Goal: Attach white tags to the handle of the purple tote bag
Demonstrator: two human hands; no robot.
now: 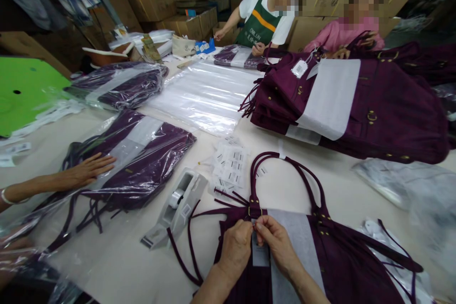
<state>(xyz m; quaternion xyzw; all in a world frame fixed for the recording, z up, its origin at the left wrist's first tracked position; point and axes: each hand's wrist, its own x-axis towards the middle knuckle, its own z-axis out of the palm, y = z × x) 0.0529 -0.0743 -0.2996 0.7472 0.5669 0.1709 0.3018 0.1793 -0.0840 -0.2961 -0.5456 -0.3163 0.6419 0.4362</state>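
A dark purple handbag (345, 251) with looped handles lies in front of me, a white paper band (294, 242) wrapped around its middle. My left hand (235, 243) is closed in a pinch just below the handle's metal ring; what its fingertips grip is too small to make out. Close against it, my right hand (276, 241) pinches the top of a pale hang tag (261, 255) that hangs over the bag's front. Thin purple cords spread out to the left of the handle.
Left of the bag stands a tape dispenser (176, 206), near printed label sheets (230, 166). Stacked purple bags (392, 109) rise at right. A co-worker's hand (85, 171) rests on a plastic-wrapped bag (153, 156). Clear plastic sleeves (206, 92) lie mid-table; two people work across it.
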